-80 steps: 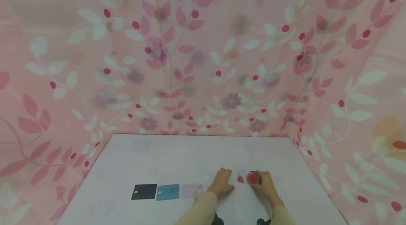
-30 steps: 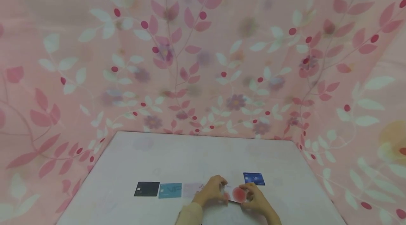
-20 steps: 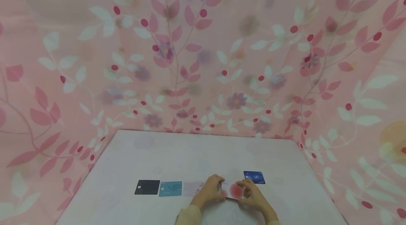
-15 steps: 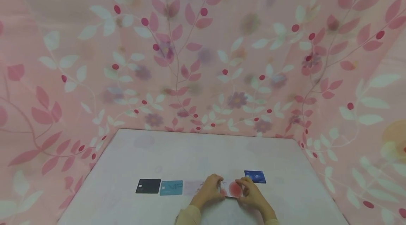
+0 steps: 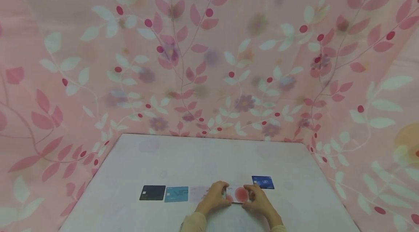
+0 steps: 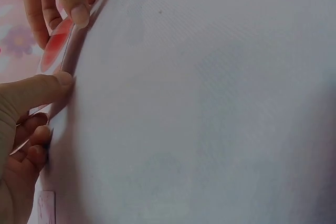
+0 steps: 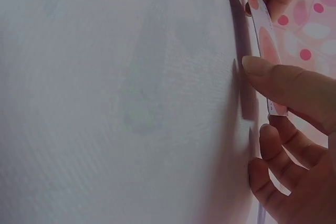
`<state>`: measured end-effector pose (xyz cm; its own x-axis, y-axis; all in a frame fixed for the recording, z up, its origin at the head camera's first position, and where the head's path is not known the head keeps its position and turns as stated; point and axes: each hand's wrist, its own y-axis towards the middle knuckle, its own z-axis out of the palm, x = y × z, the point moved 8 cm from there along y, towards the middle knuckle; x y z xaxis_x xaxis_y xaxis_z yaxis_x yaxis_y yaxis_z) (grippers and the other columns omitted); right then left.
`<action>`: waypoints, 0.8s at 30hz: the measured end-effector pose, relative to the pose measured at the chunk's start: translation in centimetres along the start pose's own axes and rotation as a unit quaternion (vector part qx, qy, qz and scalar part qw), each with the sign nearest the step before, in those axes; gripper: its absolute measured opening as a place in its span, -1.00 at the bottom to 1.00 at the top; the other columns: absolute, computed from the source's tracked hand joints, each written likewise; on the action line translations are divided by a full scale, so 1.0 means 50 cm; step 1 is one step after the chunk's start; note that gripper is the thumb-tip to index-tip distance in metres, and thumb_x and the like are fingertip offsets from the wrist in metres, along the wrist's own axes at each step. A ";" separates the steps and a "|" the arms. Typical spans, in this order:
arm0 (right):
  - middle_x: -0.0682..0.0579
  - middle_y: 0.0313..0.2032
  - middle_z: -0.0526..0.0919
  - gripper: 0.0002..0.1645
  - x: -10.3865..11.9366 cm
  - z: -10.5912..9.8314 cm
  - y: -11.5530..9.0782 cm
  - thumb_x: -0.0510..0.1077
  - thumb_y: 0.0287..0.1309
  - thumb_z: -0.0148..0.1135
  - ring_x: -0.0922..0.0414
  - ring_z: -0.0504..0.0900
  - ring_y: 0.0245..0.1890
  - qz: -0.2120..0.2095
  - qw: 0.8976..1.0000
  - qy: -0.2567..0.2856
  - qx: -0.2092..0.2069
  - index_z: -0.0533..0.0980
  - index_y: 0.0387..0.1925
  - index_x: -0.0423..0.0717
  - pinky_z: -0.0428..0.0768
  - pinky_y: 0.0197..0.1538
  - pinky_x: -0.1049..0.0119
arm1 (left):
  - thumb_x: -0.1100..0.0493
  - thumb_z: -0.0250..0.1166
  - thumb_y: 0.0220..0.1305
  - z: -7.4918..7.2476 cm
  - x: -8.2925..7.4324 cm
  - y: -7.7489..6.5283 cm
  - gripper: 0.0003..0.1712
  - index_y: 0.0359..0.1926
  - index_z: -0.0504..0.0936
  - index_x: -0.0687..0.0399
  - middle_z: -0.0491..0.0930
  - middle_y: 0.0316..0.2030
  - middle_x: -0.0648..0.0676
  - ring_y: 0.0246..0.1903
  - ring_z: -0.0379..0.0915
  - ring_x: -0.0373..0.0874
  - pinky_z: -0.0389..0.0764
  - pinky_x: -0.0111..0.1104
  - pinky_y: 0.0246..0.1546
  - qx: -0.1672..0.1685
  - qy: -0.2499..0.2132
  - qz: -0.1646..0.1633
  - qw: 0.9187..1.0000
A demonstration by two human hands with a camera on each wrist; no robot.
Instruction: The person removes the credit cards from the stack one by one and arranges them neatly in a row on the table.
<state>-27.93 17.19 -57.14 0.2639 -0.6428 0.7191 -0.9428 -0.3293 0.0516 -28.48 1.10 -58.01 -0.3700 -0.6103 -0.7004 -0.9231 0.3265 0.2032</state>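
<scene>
Both hands pinch a white card with red circles (image 5: 241,195) by its two short ends, close over the white table. My left hand (image 5: 214,197) has its thumb on the near edge and its index finger on the far one. On the opposite end my right hand (image 5: 260,201) grips in the same way. The wrist views show the card edge-on, with a shadow on the tabletop alongside it. Left of my left hand lies a pale pink flowered card (image 5: 197,193), its right part hidden by that hand. A blue VIP card (image 5: 264,182) lies just behind my right hand.
Further left in the same row lie a teal VIP card (image 5: 176,194) and a black card (image 5: 152,192), nearly side by side. They all rest on a white table (image 5: 183,159). A pink leaf-patterned curtain (image 5: 209,61) rises behind its far edge.
The red-circled card has come left and nearer from the right side, uncovering the blue VIP card. My left hand, earlier off it, now holds its left end. Lately it has shifted slightly left.
</scene>
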 end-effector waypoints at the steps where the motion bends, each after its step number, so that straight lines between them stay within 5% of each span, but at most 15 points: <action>1: -0.05 -0.19 0.52 -0.23 -0.002 0.001 0.000 -0.24 -0.34 0.52 0.15 0.42 -0.32 0.001 1.000 -0.002 -0.001 0.46 0.04 -0.34 0.47 -0.29 0.38 | 0.20 0.54 -0.33 0.001 0.001 -0.001 -0.38 -0.11 0.59 0.27 0.57 -0.28 0.05 -0.23 0.45 -0.16 0.48 -0.30 -0.10 0.001 0.001 -0.001 1.000; 7: -0.09 -0.16 0.55 -0.24 -0.011 0.010 0.004 -0.24 -0.32 0.52 0.16 0.44 -0.31 0.007 1.000 -0.007 -0.003 0.46 0.04 -0.33 0.48 -0.29 0.38 | 0.20 0.53 -0.29 -0.001 0.004 -0.006 -0.38 -0.09 0.57 0.27 0.59 -0.19 0.12 -0.11 0.49 -0.03 0.47 -0.22 0.01 0.005 -0.004 -0.011 1.000; 13: -0.03 -0.23 0.52 -0.24 0.001 0.014 0.009 -0.23 -0.28 0.50 0.19 0.43 -0.35 0.009 1.000 0.000 -0.003 0.45 0.07 -0.31 0.47 -0.33 0.41 | 0.22 0.53 -0.31 -0.014 0.006 -0.005 -0.39 -0.12 0.58 0.32 0.62 -0.23 0.13 -0.18 0.50 -0.11 0.51 -0.27 -0.06 -0.003 -0.010 0.002 1.000; 24: 0.03 -0.34 0.47 -0.28 0.025 0.020 0.011 -0.17 -0.25 0.49 0.24 0.39 -0.44 -0.067 0.997 0.024 -0.024 0.45 0.02 -0.36 0.42 -0.41 0.43 | 0.25 0.54 -0.36 -0.030 0.013 -0.010 -0.39 -0.15 0.58 0.35 0.61 -0.35 0.10 -0.32 0.48 -0.20 0.53 -0.33 -0.19 -0.015 -0.006 0.023 1.000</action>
<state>-27.91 15.52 -56.92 0.3788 -0.5619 0.7354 -0.9089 -0.3758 0.1809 -28.41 -0.58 -57.54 -0.4106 -0.5867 -0.6980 -0.9081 0.3320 0.2551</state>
